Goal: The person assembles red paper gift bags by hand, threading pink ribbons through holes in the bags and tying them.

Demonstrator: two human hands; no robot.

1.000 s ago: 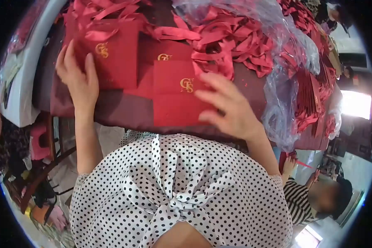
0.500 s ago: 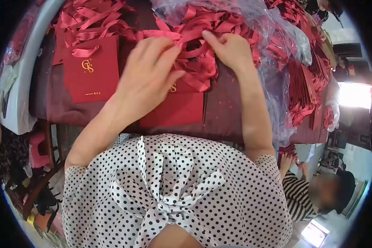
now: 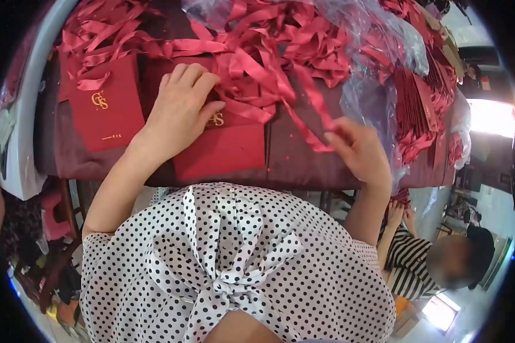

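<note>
Fingers [image 3: 340, 132] of the right hand [image 3: 360, 153] pinch one red ribbon [image 3: 312, 111] and have drawn it out of the ribbon pile [image 3: 280, 40] toward 4 o'clock; half a second ago both hands were buried in that tangle at 12 o'clock. One strand now seems singled out for the red paper bag [image 3: 220, 151], which lies on the counter [image 3: 297, 166] at the near edge. Left hand [image 3: 180, 111] has dropped flat onto the bag's top, fingers loosely curled, pressing rather than gripping. At 10 o'clock a finished bag [image 3: 104, 111] lies apart. Farther off, a clear plastic bag [image 3: 377, 51] covers more ribbons.
</note>
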